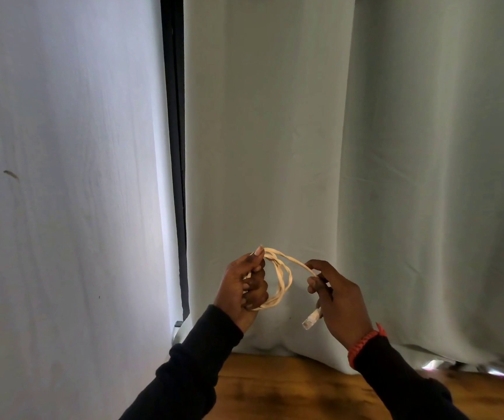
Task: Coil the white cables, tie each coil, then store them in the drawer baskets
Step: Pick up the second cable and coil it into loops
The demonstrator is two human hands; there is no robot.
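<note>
Loops of white cable (281, 283) are gripped by the left hand (244, 286); at 3 o'clock, its plug end (311, 320) is pinched by the right hand (340, 294).

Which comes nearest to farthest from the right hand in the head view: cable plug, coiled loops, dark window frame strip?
From the right hand:
1. Cable plug, hanging just below its fingers.
2. Coiled loops, to its left, held by the left hand.
3. Dark window frame strip, farther left, between the curtains.

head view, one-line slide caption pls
Left hand grips coiled white cable; right hand holds its plug end before pale curtains.
</note>
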